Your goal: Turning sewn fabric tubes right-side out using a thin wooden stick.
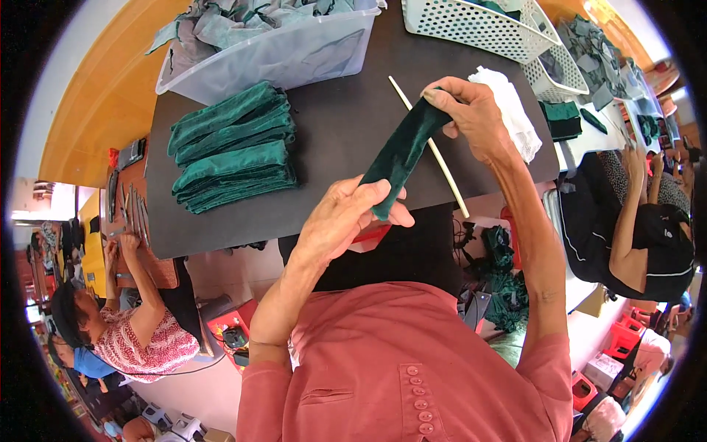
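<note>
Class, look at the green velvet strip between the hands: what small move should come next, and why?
Probably move the green velvet strip left toward the nearer stack of green velvet pieces: the left hand and right hand hold its opposite ends, and the stacked pieces look alike in colour and fabric.

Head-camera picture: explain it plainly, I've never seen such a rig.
There is no robot here: these are a person's bare hands, seen by a wide fisheye camera worn on that person's head, looking down, so straight edges bend near the rim. The left hand and right hand hold a long, dark green, velvety fabric strip near opposite ends, above a dark, flat table. On it, a thin cream-coloured stick passes partly behind the strip, two stacks of folded green velvety fabric sit to the left, and a crumpled white cloth lies to the right. At the back stand a translucent plastic bin and a white perforated plastic basket.
</note>
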Demonstrator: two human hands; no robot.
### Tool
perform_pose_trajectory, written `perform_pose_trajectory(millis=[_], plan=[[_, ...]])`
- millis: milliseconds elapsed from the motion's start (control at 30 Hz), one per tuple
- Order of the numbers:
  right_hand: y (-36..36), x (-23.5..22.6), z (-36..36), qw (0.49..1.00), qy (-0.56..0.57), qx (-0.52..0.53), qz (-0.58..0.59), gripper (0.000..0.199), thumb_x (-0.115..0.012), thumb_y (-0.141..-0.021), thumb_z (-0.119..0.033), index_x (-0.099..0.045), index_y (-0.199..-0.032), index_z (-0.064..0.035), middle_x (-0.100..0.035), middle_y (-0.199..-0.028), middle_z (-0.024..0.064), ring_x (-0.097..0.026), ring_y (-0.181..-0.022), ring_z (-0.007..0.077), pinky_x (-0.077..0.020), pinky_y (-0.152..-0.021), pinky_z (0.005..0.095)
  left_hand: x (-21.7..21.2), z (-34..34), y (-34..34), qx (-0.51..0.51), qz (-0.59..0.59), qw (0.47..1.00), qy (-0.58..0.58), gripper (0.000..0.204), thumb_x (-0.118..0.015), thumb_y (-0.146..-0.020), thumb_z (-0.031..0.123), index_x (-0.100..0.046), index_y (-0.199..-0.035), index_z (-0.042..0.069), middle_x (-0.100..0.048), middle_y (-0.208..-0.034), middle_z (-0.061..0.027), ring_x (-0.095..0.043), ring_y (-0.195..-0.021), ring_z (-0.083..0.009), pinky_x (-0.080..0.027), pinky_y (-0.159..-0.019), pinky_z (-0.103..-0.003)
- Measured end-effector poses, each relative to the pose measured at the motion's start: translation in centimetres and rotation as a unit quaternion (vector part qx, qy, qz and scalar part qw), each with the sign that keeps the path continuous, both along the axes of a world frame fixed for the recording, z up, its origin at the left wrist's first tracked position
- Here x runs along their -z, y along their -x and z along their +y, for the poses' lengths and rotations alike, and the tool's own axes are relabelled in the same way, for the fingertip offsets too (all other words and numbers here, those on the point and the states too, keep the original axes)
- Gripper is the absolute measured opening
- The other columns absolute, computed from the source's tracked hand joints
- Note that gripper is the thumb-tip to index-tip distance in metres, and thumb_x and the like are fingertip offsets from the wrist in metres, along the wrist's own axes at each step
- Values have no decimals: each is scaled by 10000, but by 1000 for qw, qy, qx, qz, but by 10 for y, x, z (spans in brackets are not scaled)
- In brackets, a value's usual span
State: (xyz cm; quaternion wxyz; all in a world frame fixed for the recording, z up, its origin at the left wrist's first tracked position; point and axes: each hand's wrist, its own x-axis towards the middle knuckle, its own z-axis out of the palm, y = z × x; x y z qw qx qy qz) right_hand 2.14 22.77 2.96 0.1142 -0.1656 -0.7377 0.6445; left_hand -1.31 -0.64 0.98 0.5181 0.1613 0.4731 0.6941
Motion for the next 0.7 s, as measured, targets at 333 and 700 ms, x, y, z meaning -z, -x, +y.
perform_pose_trajectory(millis=[333,700], plan=[[0,2,-8,997,-62,33,22,141,-644,-856,-171,-677,-824,-38,-475,-594,-76,-366,-514,10,-233,-432,183,-1,-19,-14,-10,84,996,13,395,-429,-965,354,-591,-899,0,-642,-728,-86,-546,-655,-110,-431,-604,-244],[27,-31,-75,985,135,-88,69,110,-570,-899,-115,-542,-996,-72,-433,-665,-57,-338,-503,24,-306,-431,176,-56,-92,12,-357,371,854,77,253,-530,-896,105,-523,-1142,47,-532,-761,2,-495,-588,-66,-396,-534,-194]])
